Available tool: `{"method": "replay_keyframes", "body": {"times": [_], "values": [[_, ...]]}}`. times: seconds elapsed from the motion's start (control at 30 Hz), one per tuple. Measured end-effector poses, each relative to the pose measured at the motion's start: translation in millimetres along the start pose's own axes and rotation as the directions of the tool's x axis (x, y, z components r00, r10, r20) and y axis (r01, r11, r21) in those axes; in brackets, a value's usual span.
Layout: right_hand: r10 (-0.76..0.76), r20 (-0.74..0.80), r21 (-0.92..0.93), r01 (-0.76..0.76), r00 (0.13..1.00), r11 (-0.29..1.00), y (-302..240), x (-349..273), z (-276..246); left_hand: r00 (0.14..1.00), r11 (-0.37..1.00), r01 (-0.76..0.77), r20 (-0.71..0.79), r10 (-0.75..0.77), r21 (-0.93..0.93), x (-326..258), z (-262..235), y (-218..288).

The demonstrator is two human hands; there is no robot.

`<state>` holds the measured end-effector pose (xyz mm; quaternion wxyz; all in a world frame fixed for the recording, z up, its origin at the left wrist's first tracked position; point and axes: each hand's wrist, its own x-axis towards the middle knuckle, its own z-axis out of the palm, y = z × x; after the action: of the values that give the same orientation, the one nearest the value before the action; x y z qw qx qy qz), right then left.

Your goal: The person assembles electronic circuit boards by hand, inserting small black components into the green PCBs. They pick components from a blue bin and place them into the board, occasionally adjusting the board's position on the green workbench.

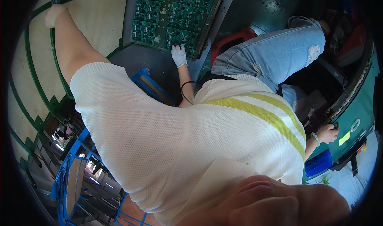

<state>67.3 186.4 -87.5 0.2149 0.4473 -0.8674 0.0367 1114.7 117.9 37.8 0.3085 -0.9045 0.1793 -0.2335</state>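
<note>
3 hands show; which belong to whom I cannot tell. A white-gloved hand has its fingers extended and slightly spread at the lower edge of the green printed circuit boards, which lie in rows at top centre. A bare hand at upper left is beside a green rail; its grip is unclear. A hand with a beaded bracelet curls its fingers over a green tabletop, near a yellow sticky note; whether it grips anything I cannot tell.

Bare left arm outstretched, left hand indistinct; right hand off to the right, fingers bent.
</note>
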Motion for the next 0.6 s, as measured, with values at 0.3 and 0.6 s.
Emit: {"method": "replay_keyframes", "body": {"times": [0.3,0.6], "values": [[0.005,0.015,0.004,-0.005,1.0,1.0,-2.0,1.8,-1.2,1.0,1.0,-0.003,0.02,0.002,0.024,6.1,8.5,-2.5],[-0.019,0.018,0.008,0.018,1.0,1.0,-2.6,0.9,-2.5,1.0,1.0,0.001,0.002,-0.001,0.021,7.9,8.1,-1.7]]}}
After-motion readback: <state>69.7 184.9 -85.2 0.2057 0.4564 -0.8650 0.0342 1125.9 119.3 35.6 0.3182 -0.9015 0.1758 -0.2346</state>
